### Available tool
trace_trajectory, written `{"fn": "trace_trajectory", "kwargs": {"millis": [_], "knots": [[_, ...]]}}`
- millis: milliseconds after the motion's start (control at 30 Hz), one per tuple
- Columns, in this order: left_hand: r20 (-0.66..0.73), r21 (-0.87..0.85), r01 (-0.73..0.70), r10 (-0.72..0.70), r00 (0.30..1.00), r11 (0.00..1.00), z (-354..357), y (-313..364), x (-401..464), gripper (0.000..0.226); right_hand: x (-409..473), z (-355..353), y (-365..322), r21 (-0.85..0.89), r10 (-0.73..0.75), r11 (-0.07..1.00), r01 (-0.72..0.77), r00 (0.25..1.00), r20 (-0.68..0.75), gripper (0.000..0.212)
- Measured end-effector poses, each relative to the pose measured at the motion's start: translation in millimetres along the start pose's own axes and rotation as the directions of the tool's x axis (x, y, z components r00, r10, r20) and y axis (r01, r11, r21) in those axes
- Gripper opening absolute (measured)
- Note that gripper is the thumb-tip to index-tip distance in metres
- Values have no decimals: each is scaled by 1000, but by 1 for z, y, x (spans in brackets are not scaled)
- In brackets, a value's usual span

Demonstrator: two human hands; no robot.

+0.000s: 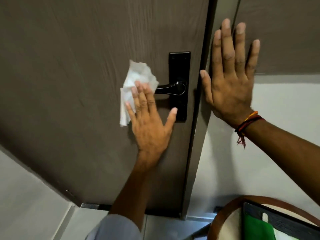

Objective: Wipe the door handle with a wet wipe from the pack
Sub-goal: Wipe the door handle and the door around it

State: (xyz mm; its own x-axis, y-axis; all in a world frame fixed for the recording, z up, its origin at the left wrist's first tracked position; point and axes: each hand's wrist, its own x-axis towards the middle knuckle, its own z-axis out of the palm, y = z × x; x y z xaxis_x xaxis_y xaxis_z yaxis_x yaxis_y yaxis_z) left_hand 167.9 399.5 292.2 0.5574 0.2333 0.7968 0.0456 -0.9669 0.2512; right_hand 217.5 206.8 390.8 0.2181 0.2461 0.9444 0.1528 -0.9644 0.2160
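A black lever door handle (174, 88) on a black backplate (179, 66) sits on a brown door (78, 66). My left hand (149, 122) presses a crumpled white wet wipe (138, 78) against the free end of the lever, fingers stretched over the wipe and thumb spread toward the backplate. My right hand (232, 75) lies flat with fingers apart on the door frame (206, 118) and wall to the right of the handle, holding nothing. The pack of wipes is not in view.
A grey-white wall (277, 104) stands right of the frame. At the bottom right a round brown rim (223, 212) encloses something green (256, 227) and a dark edge. Light floor tiles (26, 205) lie below the door.
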Motion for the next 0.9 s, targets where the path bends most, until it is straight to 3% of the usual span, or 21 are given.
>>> {"fn": "trace_trajectory", "kwargs": {"millis": [100, 233, 333, 400, 500, 567, 667, 767, 833, 867, 900], "knots": [[19, -100, 50, -49, 999, 994, -3, 22, 1, 97, 0, -5, -1, 27, -6, 1000, 5, 1000, 12, 68], [58, -81, -273, 278, 959, 959, 1, 68, -8, 95, -1, -12, 0, 64, -23, 998, 20, 999, 46, 67], [80, -2, -368, 367, 927, 930, 0, 56, -5, 86, -1, -17, 2, 116, -27, 993, 17, 996, 86, 67], [26, -11, -329, 329, 944, 944, -4, 43, -4, 80, -5, -22, 5, 164, -47, 986, 27, 992, 120, 66], [-44, -97, -114, 110, 993, 989, -13, 30, 5, 73, -23, -32, 9, 288, -88, 957, 33, 979, 183, 64], [-93, -99, -88, 79, 993, 991, -20, 28, 13, 68, -41, -39, 11, 378, -108, 925, 18, 970, 219, 63], [-233, -20, -213, 202, 951, 977, -31, 21, 25, 61, -68, -48, 11, 523, -98, 850, -67, 955, 281, 61], [-307, -61, -275, 244, 920, 960, -45, 18, 29, 41, -89, -59, 7, 648, -121, 751, -124, 940, 320, 58], [-313, -233, -298, 219, 924, 926, -53, 26, 15, 34, -104, -65, 4, 717, -110, 664, -214, 920, 377, 52], [-262, -400, -259, 161, 952, 879, -57, 37, 0, 33, -113, -69, 3, 743, -72, 577, -340, 884, 461, 49], [-141, -594, -145, 74, 987, 791, -60, 50, -18, 31, -121, -74, 4, 740, -31, 422, -524, 808, 589, 46]]}}
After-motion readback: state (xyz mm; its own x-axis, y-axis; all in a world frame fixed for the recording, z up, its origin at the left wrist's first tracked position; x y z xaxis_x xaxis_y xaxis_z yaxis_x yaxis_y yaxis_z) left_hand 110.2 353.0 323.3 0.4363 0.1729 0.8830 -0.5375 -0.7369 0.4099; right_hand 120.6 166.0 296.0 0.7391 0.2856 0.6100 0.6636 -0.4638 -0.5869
